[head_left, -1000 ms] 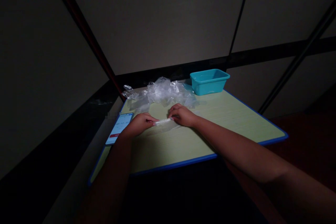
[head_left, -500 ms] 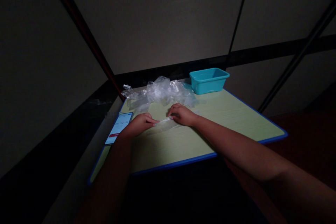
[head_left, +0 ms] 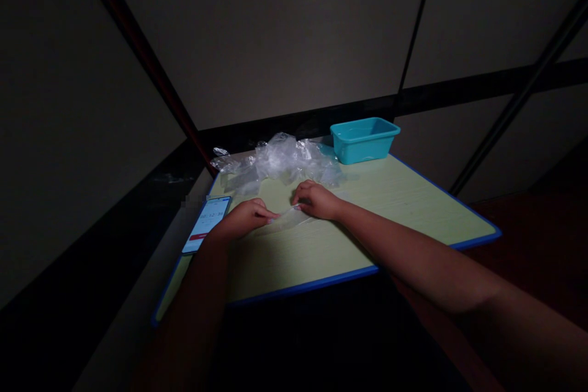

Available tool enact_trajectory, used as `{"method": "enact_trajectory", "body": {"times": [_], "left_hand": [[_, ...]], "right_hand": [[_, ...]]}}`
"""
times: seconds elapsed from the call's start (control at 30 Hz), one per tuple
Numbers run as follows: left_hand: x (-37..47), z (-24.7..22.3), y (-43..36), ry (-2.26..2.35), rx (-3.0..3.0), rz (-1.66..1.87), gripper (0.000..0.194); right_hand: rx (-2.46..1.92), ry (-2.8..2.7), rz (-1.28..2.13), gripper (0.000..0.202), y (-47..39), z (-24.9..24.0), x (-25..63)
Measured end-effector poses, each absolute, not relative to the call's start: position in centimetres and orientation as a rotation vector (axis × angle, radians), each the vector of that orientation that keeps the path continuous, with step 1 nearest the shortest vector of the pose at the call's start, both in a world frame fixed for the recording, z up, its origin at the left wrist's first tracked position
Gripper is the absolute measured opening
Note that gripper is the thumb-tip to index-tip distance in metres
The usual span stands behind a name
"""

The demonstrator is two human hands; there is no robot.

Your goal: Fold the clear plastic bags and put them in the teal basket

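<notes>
A clear plastic bag (head_left: 290, 218) lies low over the table, stretched between my two hands. My left hand (head_left: 250, 217) pinches its left end between thumb and fingers. On the other side, my right hand (head_left: 316, 200) is closed on the bag's upper edge, fingers bent and thumb pressed in. Just beyond the hands sits a crumpled heap of clear plastic bags (head_left: 282, 162). The bag's exact outline is hard to make out in the dim light.
The pale table (head_left: 413, 208) has a blue edge. A turquoise plastic basket (head_left: 362, 146) stands at the back right, beside the heap. A phone (head_left: 206, 225) with a lit screen lies by my left forearm. Dark-trimmed wall panels (head_left: 294, 37) rise behind.
Both hands keep their grip in nearly the same place. The bag's edge between them looks slacker and less bright. The whole view has shifted very slightly.
</notes>
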State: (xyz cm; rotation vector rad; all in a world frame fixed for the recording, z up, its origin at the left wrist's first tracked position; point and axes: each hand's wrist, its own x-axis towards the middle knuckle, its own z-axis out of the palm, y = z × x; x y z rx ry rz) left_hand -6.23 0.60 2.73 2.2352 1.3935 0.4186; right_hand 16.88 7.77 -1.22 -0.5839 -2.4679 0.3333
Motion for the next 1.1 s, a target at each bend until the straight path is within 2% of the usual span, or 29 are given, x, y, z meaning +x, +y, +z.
{"method": "enact_trajectory", "body": {"times": [0.73, 0.97, 1.1], "left_hand": [[-6.9, 3.2, 0.4, 1.379, 2.208, 0.525, 0.019], [-6.6, 2.3, 0.7, 1.531, 2.207, 0.631, 0.03], [-5.6, 2.2, 0.7, 1.597, 2.311, 0.606, 0.022]], "right_hand": [[-0.588, -2.434, 0.379, 0.011, 7.8, -1.4, 16.7], [-0.59, -2.421, 0.415, 0.012, 7.7, -1.3, 16.7], [-0.581, -2.416, 0.42, 0.012, 7.8, -1.3, 16.6]]}}
